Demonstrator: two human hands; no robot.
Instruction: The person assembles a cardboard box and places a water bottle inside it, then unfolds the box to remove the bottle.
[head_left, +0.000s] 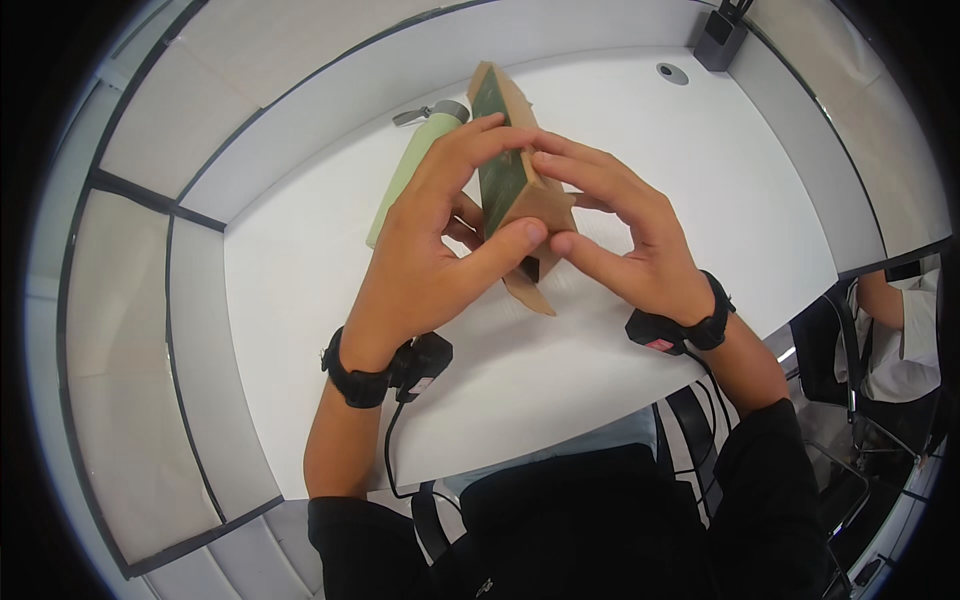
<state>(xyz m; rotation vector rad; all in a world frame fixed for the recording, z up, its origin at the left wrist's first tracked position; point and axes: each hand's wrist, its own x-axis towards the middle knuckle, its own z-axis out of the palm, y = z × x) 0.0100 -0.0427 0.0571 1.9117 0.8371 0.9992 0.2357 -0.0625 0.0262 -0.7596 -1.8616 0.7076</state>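
Observation:
A small cardboard box (551, 206), brown with a dark green face, is held tilted above the white desk between both hands. My left hand (442, 217) grips it from the left, its fingers over the upper edge and its thumb on the near end. My right hand (622, 217) holds the right side, with the thumb near the left thumb. A brown flap hangs loose at the box's lower end, beside a dark gap. Just behind my left hand, a light green bottle (420, 157) with a grey cap and strap lies on the desk. The box's underside is hidden.
The white desk (315, 300) is bounded by low partition panels (300, 135). A dark grey device (720, 37) stands in the far right corner near a round cable grommet (672, 73). Cables hang from both wrist-worn units. Another person sits at the right beside chairs.

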